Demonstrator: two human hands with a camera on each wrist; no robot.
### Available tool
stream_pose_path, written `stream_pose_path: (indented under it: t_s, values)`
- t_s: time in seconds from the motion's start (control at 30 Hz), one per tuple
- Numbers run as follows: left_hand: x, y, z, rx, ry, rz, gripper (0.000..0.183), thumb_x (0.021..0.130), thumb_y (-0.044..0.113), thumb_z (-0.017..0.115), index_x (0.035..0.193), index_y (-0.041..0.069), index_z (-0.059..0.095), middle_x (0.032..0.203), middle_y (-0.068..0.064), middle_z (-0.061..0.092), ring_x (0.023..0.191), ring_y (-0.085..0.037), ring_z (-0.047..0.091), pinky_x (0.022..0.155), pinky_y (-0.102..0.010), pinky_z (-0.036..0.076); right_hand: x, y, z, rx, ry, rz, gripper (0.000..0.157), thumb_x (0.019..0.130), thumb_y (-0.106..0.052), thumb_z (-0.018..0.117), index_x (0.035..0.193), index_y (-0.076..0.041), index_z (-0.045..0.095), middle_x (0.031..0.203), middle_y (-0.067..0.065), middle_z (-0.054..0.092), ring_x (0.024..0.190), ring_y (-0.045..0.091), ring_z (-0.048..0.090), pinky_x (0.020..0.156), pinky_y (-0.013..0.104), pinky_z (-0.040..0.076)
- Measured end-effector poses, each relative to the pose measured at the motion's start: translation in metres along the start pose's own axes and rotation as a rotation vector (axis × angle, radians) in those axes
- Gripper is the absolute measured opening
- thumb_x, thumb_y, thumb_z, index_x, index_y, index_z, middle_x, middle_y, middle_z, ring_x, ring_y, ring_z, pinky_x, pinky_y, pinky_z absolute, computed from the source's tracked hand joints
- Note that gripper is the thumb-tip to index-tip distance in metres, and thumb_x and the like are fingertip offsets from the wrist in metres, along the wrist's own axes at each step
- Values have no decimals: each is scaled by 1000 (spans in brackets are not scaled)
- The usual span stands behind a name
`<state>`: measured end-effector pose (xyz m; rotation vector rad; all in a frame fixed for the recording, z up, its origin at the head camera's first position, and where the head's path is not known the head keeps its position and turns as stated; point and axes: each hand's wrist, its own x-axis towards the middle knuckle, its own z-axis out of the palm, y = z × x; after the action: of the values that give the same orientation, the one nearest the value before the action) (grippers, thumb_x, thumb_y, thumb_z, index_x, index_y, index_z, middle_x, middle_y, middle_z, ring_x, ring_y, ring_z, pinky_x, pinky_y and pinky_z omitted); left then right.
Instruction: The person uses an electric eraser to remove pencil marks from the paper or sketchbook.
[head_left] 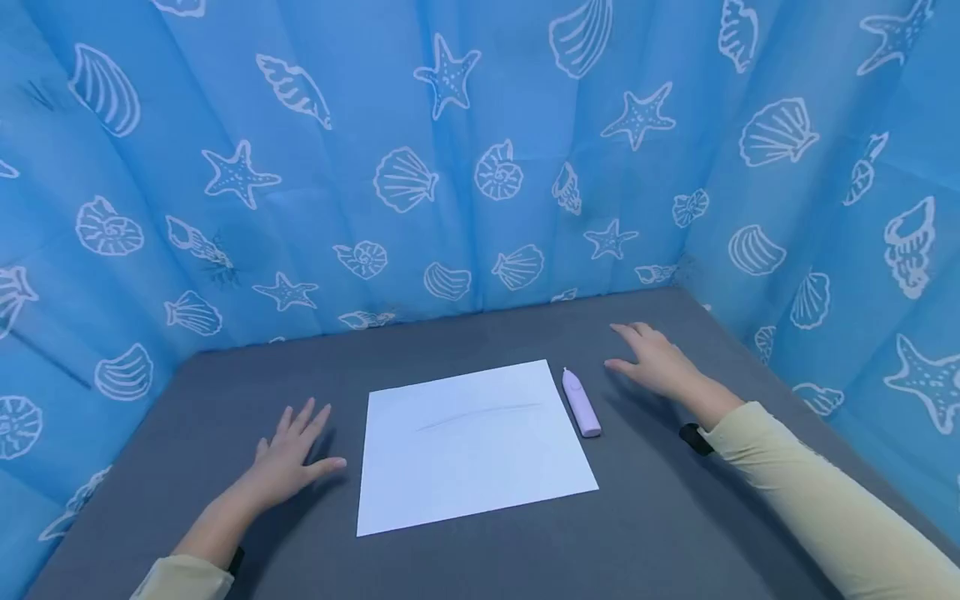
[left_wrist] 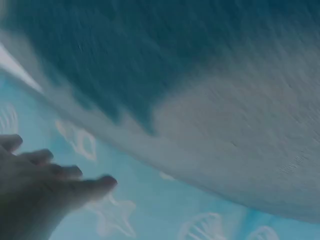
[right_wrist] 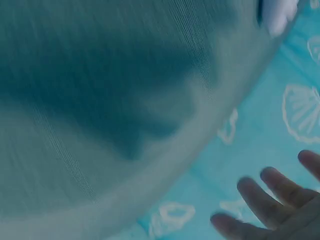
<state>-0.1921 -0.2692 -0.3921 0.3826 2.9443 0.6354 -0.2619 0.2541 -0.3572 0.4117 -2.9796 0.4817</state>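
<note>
A white sheet of paper [head_left: 472, 467] lies on the grey table, with a faint curved line across its upper part. Just beyond its right edge lies a slim lilac device [head_left: 581, 404] with a narrow tip pointing away; its exact kind is unclear. To the left of the paper, my left hand [head_left: 288, 462] hovers over the table with fingers spread, holding nothing. My right hand [head_left: 656, 362] is held above the table, right of the lilac device and apart from it, fingers extended. In the right wrist view, the device's end [right_wrist: 277, 15] shows at the top corner.
A dark grey cloth surface [head_left: 480, 558] covers the table. Blue curtains [head_left: 465, 233] with white shells and starfish stand along the back and both sides. Each wrist has a black band [head_left: 696, 439] at the sleeve.
</note>
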Motion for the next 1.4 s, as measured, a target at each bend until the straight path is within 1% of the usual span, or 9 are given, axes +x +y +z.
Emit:
stream_pose_path:
  t_s: [0.2,0.33,0.5,0.67,0.8,0.9,1.1,1.27,1.4]
  values:
    - [4,15,8,18,-104,85,95,84,55,67,153,4,27,157,-26,16,141,-53,5,96,-81,9,15,-17,14,226,-77,1,59,96,-24,62,134,17,42,109,29,57,97,39,57,80,49,48]
    - [6,18,13,28,-143,79,95,82,56,68,152,5,29,157,-24,19,141,-52,8,97,-79,11,16,-28,25,293,-150,34,58,93,-27,65,125,18,49,89,16,58,78,24,54,65,36,46]
    - [7,17,17,48,-158,63,96,81,56,69,151,3,30,157,-24,20,141,-52,10,97,-79,12,14,-42,31,306,-207,102,46,89,-28,69,107,12,58,89,15,58,79,24,54,66,35,47]
    - [5,17,16,39,-192,40,97,81,56,69,151,3,30,158,-23,19,141,-51,10,98,-78,11,12,-56,39,252,-256,182,34,87,-32,69,85,0,58,75,7,53,67,19,51,57,29,39]
    - [6,19,15,47,-203,38,96,81,56,69,151,2,31,158,-22,20,142,-51,10,99,-78,11,10,-66,40,140,-275,216,38,85,-31,66,95,5,60,76,8,55,67,20,53,56,30,40]
    - [8,21,15,56,-208,41,95,81,56,69,151,2,32,158,-21,21,142,-50,11,99,-78,12,9,-67,37,134,-262,255,40,83,-26,65,99,9,58,79,10,55,67,21,54,56,30,42]
    - [12,23,19,60,-229,47,94,82,56,68,151,3,33,158,-20,22,142,-49,12,99,-77,12,-2,-50,32,433,-113,311,21,82,-13,65,85,3,52,65,8,55,51,15,52,46,26,43]
    - [12,21,27,68,-253,31,94,81,59,67,151,5,33,158,-17,22,143,-48,12,100,-77,12,-11,-40,19,763,30,359,32,87,-11,66,105,13,53,71,6,53,56,12,49,53,28,46]
    - [15,20,32,81,-256,28,95,81,61,66,151,7,33,159,-14,22,144,-45,12,101,-75,11,-13,-36,7,988,97,433,36,93,-14,63,114,12,50,73,1,48,60,10,46,59,26,47]
